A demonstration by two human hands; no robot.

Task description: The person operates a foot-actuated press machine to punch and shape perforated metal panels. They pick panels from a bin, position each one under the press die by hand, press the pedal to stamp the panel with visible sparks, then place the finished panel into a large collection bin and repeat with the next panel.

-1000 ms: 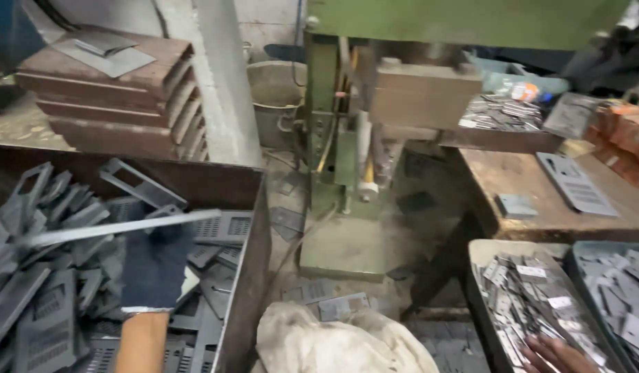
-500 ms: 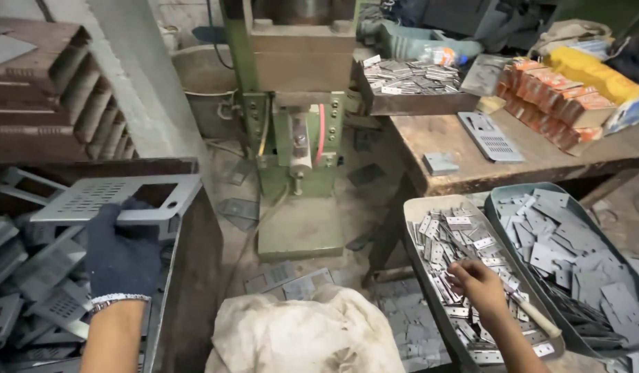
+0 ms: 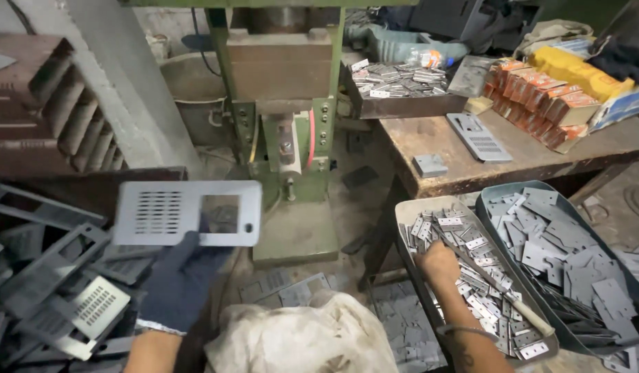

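Over the bin, left hand (image 3: 181, 280) grips plate (image 3: 188, 213)

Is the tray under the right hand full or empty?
Full. The long tray is heaped nearly rim to rim with small metal hinges, and the bare right hand rests on the pile.

The gloved left hand (image 3: 180, 283) holds up a perforated grey metal plate (image 3: 188, 213); the bare right hand (image 3: 438, 262) reaches into a tray (image 3: 409, 211) of small hinges (image 3: 481, 276).
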